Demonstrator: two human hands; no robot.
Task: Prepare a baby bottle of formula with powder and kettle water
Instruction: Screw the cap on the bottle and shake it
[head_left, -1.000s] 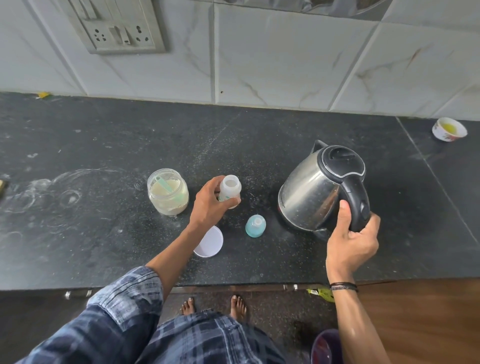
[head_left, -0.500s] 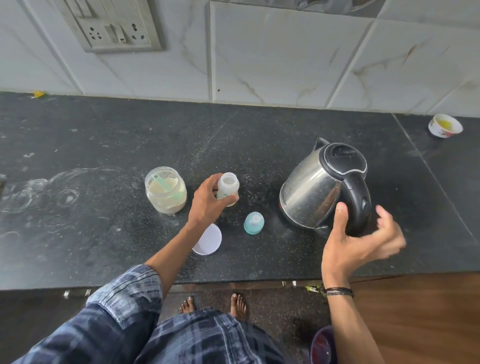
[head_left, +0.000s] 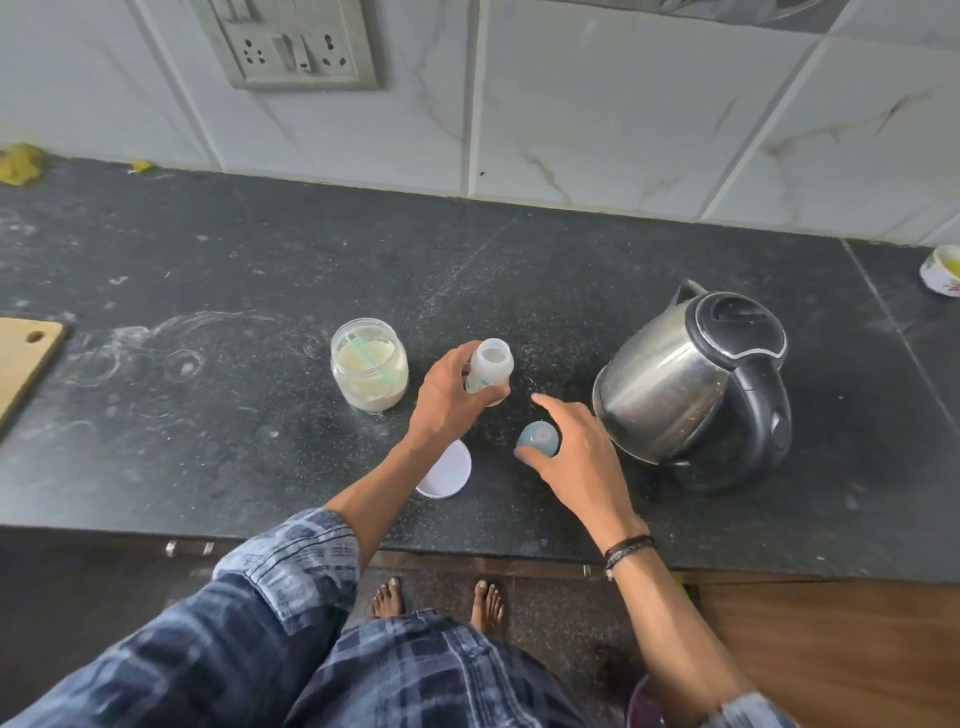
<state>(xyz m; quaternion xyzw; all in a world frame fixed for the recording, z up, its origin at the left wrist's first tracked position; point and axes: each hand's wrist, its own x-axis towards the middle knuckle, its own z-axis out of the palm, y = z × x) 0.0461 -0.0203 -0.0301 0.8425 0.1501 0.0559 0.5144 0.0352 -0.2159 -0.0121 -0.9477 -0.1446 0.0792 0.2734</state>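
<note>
My left hand (head_left: 447, 395) grips a small open baby bottle (head_left: 493, 364) standing upright on the black counter (head_left: 208, 291). Just right of it, my right hand (head_left: 582, 457) closes over the teal bottle cap (head_left: 540, 439), thumb at its near side and index finger stretched past it. The steel kettle (head_left: 670, 384) with its black handle and shut lid stands to the right, untouched. An open glass jar of formula powder (head_left: 370, 371) with a green scoop inside stands left of the bottle. The jar's white lid (head_left: 447, 470) lies near the counter's front edge.
A wooden cutting board (head_left: 26, 358) pokes in at the left edge. A small bowl (head_left: 943, 270) sits at the far right by the tiled wall. A socket panel (head_left: 291, 41) hangs on the wall. The counter's front edge runs just below my forearms.
My right hand let go of the kettle handle and moved left onto the teal cap. My left hand stayed on the bottle. The kettle rests where it was.
</note>
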